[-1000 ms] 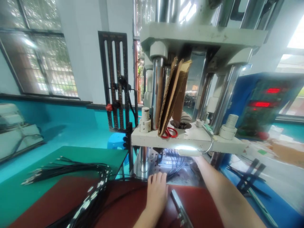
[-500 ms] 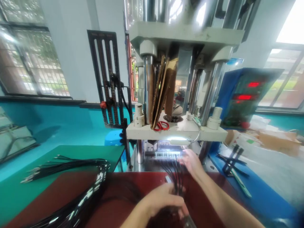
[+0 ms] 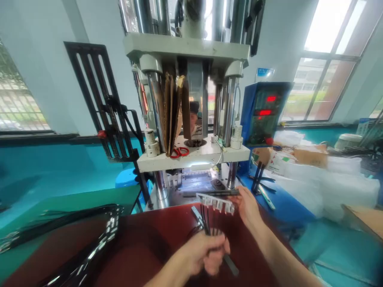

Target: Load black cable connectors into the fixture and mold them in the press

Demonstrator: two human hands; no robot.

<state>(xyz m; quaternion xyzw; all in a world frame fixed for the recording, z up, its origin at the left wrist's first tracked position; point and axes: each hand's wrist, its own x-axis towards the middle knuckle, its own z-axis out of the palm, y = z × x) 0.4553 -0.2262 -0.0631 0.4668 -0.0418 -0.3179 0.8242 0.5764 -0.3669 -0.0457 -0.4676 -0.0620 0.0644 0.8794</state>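
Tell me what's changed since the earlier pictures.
The left hand, first resting at the tabletop's edge, has closed around thin black cables. The right hand has withdrawn from the press, to a dark bar's end. The pale toothed strip has come out toward the person. Red scissors and cardboard stayed put.

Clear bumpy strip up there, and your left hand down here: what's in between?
Some thin black cables run between the left hand and the clear strip, in the head view.
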